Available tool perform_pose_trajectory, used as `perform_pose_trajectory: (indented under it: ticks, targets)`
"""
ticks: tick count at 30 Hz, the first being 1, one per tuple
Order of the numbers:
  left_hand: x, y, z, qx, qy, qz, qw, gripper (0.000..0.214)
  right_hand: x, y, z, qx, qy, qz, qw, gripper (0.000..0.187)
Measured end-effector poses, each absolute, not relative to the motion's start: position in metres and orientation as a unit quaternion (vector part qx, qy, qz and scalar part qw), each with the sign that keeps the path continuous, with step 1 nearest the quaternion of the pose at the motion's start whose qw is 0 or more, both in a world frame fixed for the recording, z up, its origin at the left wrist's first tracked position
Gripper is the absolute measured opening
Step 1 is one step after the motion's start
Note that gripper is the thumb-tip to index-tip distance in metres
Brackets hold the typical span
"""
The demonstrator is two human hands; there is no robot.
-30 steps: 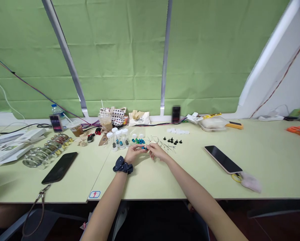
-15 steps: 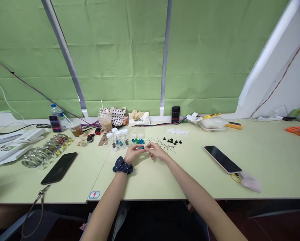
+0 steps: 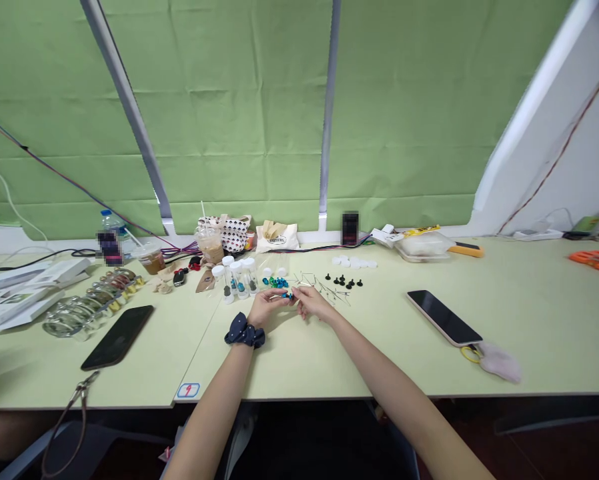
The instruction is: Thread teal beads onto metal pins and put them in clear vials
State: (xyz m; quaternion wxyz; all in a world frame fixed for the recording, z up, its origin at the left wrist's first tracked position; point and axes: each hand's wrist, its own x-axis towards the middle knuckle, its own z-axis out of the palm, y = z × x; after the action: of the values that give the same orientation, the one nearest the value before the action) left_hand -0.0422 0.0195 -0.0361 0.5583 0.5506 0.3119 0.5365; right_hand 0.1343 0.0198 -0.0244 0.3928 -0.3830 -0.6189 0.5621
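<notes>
Head view: left hand [image 3: 268, 307] and right hand [image 3: 313, 303] pinch a blue bead [image 3: 286, 295] between them.

Desk inventory: black smartphone [image 3: 117, 337]; pale-edged smartphone [image 3: 444, 318]; iced drink [image 3: 210, 245]; water bottle [image 3: 109, 221]; canvas pouch [image 3: 277, 238]; papers [image 3: 14, 290]; lanyard [image 3: 72, 427]; green blinds [image 3: 239, 100].

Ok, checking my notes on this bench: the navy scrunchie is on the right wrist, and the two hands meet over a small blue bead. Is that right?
Not quite: the head view shows the navy dotted scrunchie on the left wrist, not the right. The left hand and right hand do meet over the small blue bead.
</notes>
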Motion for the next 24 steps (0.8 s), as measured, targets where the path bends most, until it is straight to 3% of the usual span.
perform_pose_trajectory:
  ticks: [12, 24]
  targets:
    - [-0.0422, 0.0188, -0.0360, 0.548, 0.310, 0.535, 0.563, 0.038, 0.1349, 0.0237, -0.0292, -0.363, -0.626, 0.562, 0.400, 0.035]
    - [-0.0412, 0.0181, -0.0342, 0.556, 0.304, 0.525, 0.568, 0.037, 0.1345, 0.0193, -0.0257, -0.370, -0.623, 0.572, 0.384, 0.041]
